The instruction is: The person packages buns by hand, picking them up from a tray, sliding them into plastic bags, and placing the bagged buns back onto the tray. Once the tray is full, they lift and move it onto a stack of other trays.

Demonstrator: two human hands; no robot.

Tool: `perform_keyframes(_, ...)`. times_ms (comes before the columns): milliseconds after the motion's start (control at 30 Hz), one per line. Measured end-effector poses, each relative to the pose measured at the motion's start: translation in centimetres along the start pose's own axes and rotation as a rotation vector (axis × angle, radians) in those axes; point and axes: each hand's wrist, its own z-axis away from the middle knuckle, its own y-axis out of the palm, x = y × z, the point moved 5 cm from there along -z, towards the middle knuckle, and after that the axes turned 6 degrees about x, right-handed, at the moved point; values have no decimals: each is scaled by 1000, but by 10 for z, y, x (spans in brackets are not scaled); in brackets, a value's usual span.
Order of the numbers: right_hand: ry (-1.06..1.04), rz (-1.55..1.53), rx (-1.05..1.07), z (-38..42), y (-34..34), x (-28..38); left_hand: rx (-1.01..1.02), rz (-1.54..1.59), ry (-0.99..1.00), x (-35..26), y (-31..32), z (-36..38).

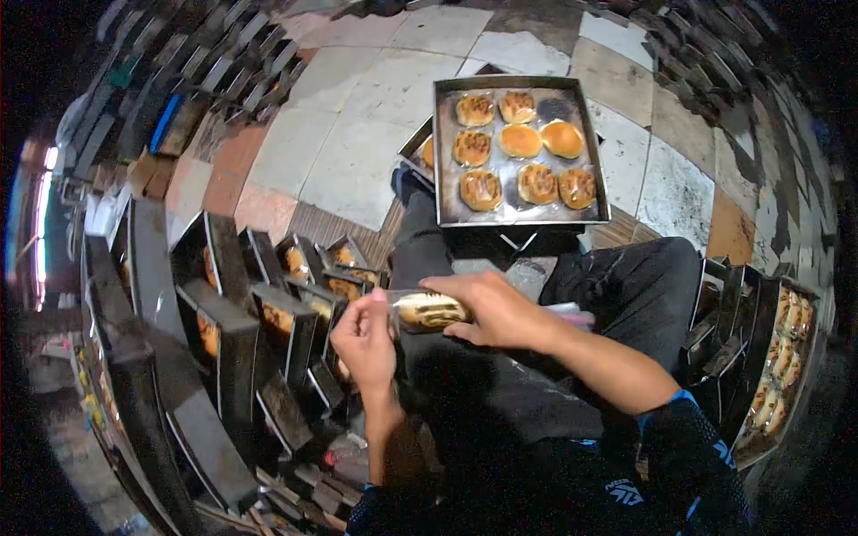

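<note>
Over my lap I hold a long bun with dark stripes inside a clear plastic bag. My right hand is closed around one end of the bun. At the other end, the fingers of my left hand pinch the clear plastic bag. Beyond my hands, a square metal tray carries several round buns, some with brown topping and some plain, that look wrapped in clear plastic.
Stacked dark metal trays with baked buns rise close on my left. To my right stands a tray of striped buns. More stacked trays line the tiled floor farther off. Another tray edge shows under the square one.
</note>
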Motion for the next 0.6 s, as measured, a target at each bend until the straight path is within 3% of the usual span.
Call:
perform_keyframes(67,188,-279,142,-13,-19,-31,-15,-9,123,-17,12,-11)
perform_keyframes(100,223,-246,-33,-14,-32,-57,-29,-46,199,-11,20,-14)
perform_keyframes(133,423,-310,-185,-11,-44,-91,-49,-85,268,-4,30,-13)
perform_keyframes(167,554,-570,-290,-8,-50,-138,78,-1,238,-3,51,-5)
perform_keyframes(200,722,-744,-334,-8,-70,-160,203,-159,435,14,78,2)
perform_keyframes(233,748,-782,-395,-11,-89,-194,380,-313,347,26,107,13)
perform_keyframes(267,766,-774,-572,-13,-113,-222,424,-467,529,17,134,28)
perform_keyframes(300,734,-777,-692,-13,-139,-243,503,-510,565,29,154,40)
perform_keyframes(333,701,-777,-811,-8,-165,-265,503,-509,560,41,160,44)
perform_keyframes(400,881,-313,-950,17,-212,-304,906,-584,373,70,180,57)
perform_keyframes(433,871,-317,-958,32,-216,-311,920,-538,389,69,180,57)
perform_keyframes(500,868,74,-468,49,-198,-286,964,-541,403,65,175,58)
perform_keyframes(533,822,11,-245,57,-170,-260,1006,-536,402,65,174,59)
perform_keyframes(567,490,-187,-133,72,-132,-227,995,-494,438,63,173,61)
perform_keyframes(600,598,-175,176,81,-112,-158,996,-499,444,63,175,65)
